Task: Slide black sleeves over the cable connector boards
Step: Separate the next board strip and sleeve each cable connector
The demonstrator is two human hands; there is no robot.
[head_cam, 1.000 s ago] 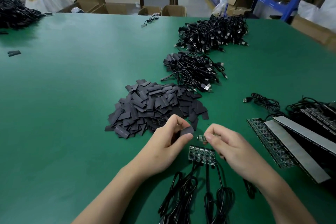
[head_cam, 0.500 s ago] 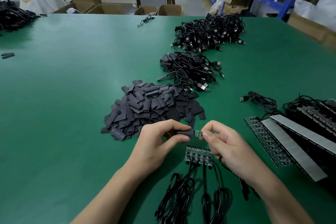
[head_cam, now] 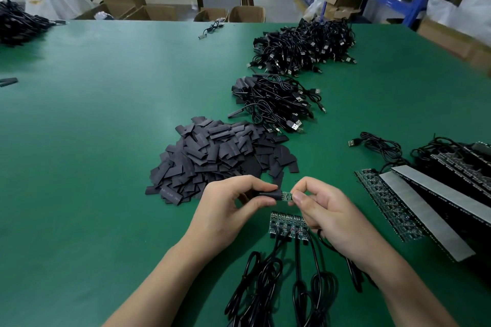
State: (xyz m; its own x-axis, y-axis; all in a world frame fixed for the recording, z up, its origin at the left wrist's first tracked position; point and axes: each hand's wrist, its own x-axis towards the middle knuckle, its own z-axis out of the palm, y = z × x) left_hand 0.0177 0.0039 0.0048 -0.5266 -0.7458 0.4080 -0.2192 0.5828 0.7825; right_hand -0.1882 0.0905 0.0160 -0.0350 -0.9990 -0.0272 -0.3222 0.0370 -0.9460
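Note:
My left hand pinches a black sleeve between thumb and fingers. My right hand pinches a small green connector board whose left end sits inside the sleeve's mouth. The board's cable runs down under my right wrist. A row of several joined connector boards lies on the green table just below my hands, their black cables coiled toward me. A large pile of loose black sleeves lies just beyond my hands.
Two heaps of black USB cables lie farther back. Strips of boards with grey backing and more cables lie at the right. Another cable heap sits far left, and cardboard boxes stand past the table's far edge.
The sleeve and the board were apart a second ago. My hands have come together and the sleeve now covers the board's left end.

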